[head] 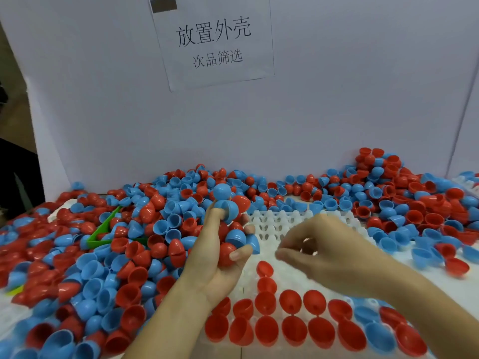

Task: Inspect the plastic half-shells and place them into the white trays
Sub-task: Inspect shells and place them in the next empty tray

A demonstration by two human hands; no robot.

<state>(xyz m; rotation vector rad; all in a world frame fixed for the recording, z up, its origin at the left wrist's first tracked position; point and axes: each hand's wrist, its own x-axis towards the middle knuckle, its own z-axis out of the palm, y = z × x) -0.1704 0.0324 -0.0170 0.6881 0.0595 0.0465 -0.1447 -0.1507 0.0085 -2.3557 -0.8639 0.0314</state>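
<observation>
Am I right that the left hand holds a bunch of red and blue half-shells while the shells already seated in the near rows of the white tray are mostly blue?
Not quite: the head view shows the seated shells in the white tray are mostly red. The left hand does hold red and blue half-shells.

Smooth, glossy plastic on the red and blue half-shells [230, 242] gripped in the left hand [215, 257], with bright highlights on the curves. Same shiny plastic in the loose heap [103, 255] to the left of that hand. Under the right hand [316, 244], milky, slightly translucent plastic of the white tray [274, 224], less glossy. Beyond both hands, matt white board [155, 112] with a matt paper sheet [212, 42], printed in black.
</observation>
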